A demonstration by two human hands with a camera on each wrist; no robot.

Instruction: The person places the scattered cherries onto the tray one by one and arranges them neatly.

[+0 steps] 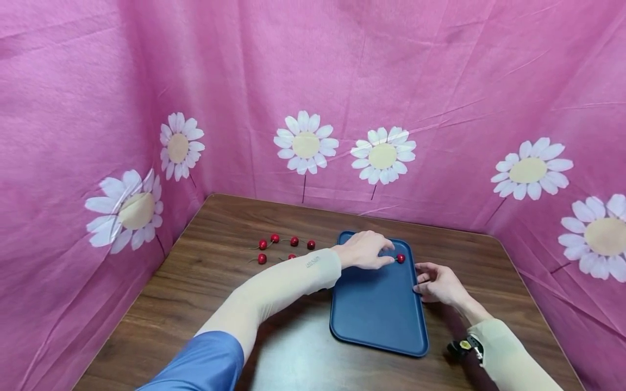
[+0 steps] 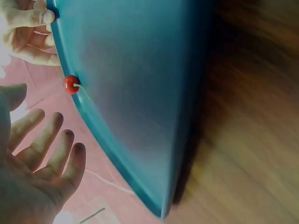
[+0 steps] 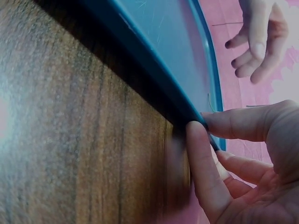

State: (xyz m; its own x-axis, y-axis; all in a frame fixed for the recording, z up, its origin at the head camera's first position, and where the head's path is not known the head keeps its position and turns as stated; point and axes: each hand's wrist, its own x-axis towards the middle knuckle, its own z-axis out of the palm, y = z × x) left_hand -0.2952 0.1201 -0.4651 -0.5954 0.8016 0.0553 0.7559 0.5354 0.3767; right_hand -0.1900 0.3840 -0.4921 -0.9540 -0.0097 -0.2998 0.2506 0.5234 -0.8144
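A blue rectangular tray (image 1: 379,309) lies on the table. One red cherry (image 1: 401,258) with a green stem sits inside it by the far right rim; the left wrist view shows that cherry (image 2: 71,84) too. My left hand (image 1: 364,250) is over the far part of the tray with its fingers spread and nothing in them, apart from the cherry. With thumb and fingers, my right hand (image 1: 440,283) pinches the tray's right rim. In the right wrist view, the right hand (image 3: 247,158) has its fingertips on both sides of that rim.
Left of the tray, several red cherries (image 1: 294,241) with stems lie on the brown wooden table (image 1: 195,288); my left forearm partly covers one. Pink cloth (image 1: 415,65) with daisies surrounds the table's back and sides. A black strap device (image 1: 462,346) is on my right wrist.
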